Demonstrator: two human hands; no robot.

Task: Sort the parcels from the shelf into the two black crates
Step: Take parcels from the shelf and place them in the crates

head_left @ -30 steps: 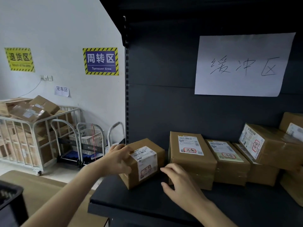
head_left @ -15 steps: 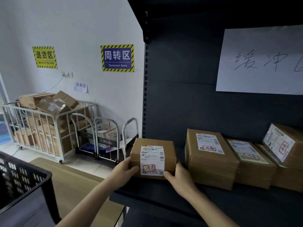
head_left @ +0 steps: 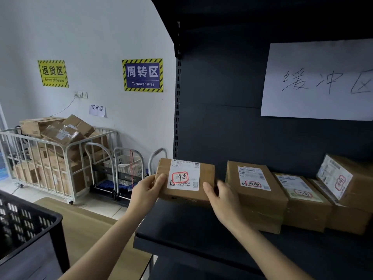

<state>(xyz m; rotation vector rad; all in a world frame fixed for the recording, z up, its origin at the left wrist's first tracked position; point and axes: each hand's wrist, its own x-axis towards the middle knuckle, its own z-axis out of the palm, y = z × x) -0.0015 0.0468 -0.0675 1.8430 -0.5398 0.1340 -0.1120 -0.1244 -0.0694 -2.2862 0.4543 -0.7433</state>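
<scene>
Brown cardboard parcel (head_left: 184, 179) was held at the left end of the shelf (head_left: 181, 229), label face tilted toward the camera. Left hand (head_left: 146, 191) clamped its left end, thumb over the front face; right hand (head_left: 223, 199) pressed the right end, fingers wrapped behind. Whether its bottom edge touched the shelf was unclear. The box looked stiff, taped and light, judging by the easy hold. Opposite short ends seemed the best hold, clear of the glossy label. More parcels (head_left: 256, 190) sat just beside it. One black crate (head_left: 30, 225) stood at lower left.
</scene>
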